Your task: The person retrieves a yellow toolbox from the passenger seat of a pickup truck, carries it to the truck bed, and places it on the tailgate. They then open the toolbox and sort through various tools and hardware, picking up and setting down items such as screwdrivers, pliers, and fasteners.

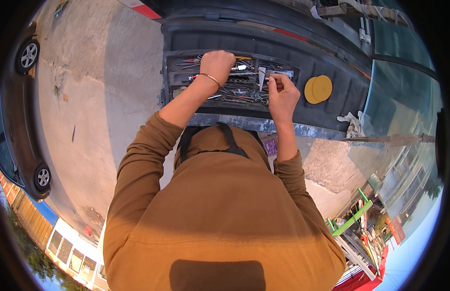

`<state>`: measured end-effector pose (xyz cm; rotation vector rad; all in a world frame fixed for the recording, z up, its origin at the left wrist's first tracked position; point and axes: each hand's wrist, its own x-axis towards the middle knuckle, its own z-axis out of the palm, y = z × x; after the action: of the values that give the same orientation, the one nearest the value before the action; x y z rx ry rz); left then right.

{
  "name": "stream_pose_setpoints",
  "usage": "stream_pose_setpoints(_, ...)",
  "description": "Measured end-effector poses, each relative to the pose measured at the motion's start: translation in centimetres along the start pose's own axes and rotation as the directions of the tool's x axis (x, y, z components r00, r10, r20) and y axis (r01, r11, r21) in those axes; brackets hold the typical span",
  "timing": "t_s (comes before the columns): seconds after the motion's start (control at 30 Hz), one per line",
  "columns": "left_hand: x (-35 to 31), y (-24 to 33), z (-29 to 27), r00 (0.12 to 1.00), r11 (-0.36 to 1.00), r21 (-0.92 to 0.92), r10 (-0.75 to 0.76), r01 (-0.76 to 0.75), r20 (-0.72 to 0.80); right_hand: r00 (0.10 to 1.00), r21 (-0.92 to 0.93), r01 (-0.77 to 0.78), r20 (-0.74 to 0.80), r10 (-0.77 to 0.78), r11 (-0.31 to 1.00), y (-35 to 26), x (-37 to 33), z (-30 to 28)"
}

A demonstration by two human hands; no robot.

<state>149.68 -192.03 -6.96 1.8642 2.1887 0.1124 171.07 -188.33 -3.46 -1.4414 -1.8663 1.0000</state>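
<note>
A dark tool tray (257,92), split into compartments, lies in the truck bed with many small metal pieces and hand tools in it. Over its left half, my left hand (217,66) is closed in a fist, a bangle on its wrist. What the fist holds is hidden under the fingers. At the tray's right side, my right hand (284,93) is closed, thumb and fingers pinching what looks like a thin metal rod (251,73) that reaches toward the left hand. A pale wedge-shaped piece (261,78) shows just left of the right fingertips.
Two round yellow discs (318,89) overlap on the truck bed (343,104), right of the tray. A whitish rag (352,124) lies by the bed's edge. A strap (399,139) crosses near the glass at right. A dark car (21,126) stands far left.
</note>
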Motion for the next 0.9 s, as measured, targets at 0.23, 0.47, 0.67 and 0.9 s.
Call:
stream_pose_setpoints(0.23, 0.6, 0.5, -0.6, 0.996, 0.998, 0.042, -0.046, 0.043, 0.076, 1.0, 0.008, -0.015, 0.003, 0.015, 1.0, 0.6, -0.3, 0.2)
stream_pose_setpoints(0.47, 0.7, 0.8, -0.4, 0.99, 0.996, 0.038, -0.09, 0.087, 0.105, 1.0, -0.001, 0.005, 0.01, -0.005, 1.0, 0.8, -0.4, 0.2)
stream_pose_setpoints(0.67, 0.2, 0.2, 0.0, 0.992, 0.993, -0.039, -0.105, 0.107, 0.067, 1.0, -0.014, 0.019, 0.014, -0.019, 1.0, 0.7, -0.5, 0.2)
stream_pose_setpoints(0.9, -2.8, -2.1, -2.3, 0.957, 0.521, -0.82, -0.272, 0.237, 0.103, 0.995, -0.072, 0.084, 0.067, -0.079, 0.994, 1.3, -0.2, 1.5)
